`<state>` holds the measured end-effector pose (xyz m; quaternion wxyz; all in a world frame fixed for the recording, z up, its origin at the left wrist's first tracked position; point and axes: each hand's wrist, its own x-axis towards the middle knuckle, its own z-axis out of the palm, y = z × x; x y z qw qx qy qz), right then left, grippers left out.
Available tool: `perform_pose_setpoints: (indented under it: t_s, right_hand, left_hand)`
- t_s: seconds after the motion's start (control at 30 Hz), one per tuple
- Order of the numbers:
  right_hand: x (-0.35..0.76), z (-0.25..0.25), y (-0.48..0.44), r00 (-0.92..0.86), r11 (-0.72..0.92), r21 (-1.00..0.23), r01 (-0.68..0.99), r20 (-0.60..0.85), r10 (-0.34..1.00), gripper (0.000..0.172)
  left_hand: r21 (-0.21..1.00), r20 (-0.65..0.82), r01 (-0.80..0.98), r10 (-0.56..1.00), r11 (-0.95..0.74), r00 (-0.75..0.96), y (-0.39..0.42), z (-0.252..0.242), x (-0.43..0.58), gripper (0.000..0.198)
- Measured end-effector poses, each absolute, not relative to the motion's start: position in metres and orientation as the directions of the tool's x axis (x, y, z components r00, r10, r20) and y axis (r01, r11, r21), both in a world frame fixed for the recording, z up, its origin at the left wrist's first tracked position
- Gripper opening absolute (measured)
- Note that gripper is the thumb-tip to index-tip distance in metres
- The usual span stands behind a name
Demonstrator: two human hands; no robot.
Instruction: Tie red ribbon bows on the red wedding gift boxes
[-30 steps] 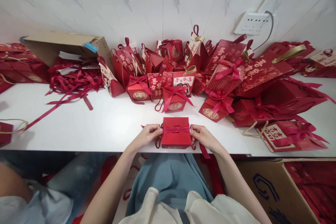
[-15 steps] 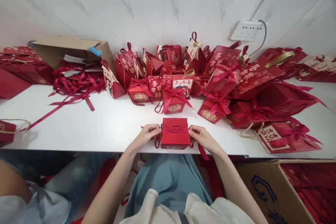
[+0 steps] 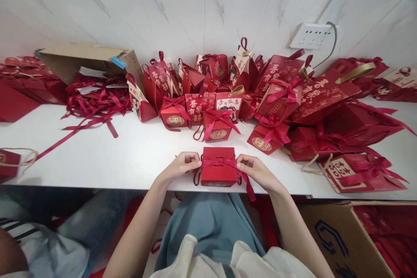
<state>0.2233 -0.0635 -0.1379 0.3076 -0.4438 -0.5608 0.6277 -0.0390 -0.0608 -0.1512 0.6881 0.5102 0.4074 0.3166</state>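
A small red gift box [image 3: 217,177] sits at the table's front edge between my hands. A dark pink ribbon [image 3: 224,163] runs across its lid through the slotted closure. My left hand [image 3: 186,165] pinches the ribbon at the box's left side. At the right side my right hand [image 3: 256,171] pinches the ribbon too, its loose tail hanging below the fingers past the table edge. Dark red cord loops stick out at both sides of the box. Just behind it stands a finished-looking red box with a ribbon bow [image 3: 219,126].
Many red gift boxes and bags [image 3: 273,71] crowd the back of the white table [image 3: 130,156]. A cardboard box [image 3: 87,54] spills loose ribbons [image 3: 97,100] at the left. A power strip [image 3: 311,36] is on the wall. Another person's leg [image 3: 97,217] is at lower left; a carton [image 3: 345,234] stands lower right.
Both hands keep their pinch at the box's sides, and the ribbon over the lid looks slightly straighter on the right. The view has shifted a little. The neighbouring person's arm has moved lower.
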Motion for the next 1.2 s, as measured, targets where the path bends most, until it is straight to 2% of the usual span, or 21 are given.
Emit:
perform_pose_setpoints:
  t_s: [0.27, 0.63, 1.2]
  right_hand:
    - [0.221, -0.150, -0.063, -0.492, -0.350, -0.937, -0.003, -0.304, 0.816, 0.046]
    - [0.215, -0.165, -0.063, -0.432, -0.353, -0.936, -0.011, -0.314, 0.846, 0.051]
    - [0.219, -0.171, -0.056, -0.458, -0.346, -0.933, -0.094, -0.268, 0.848, 0.049]
  left_hand:
    - [0.953, -0.241, -0.042, 0.839, 0.299, 0.488, -0.062, -0.159, -0.033, 0.051]
    - [0.965, -0.233, -0.002, 0.855, 0.264, 0.463, -0.061, -0.168, -0.033, 0.056]
    - [0.977, -0.198, 0.031, 0.848, 0.210, 0.492, -0.062, -0.169, -0.038, 0.057]
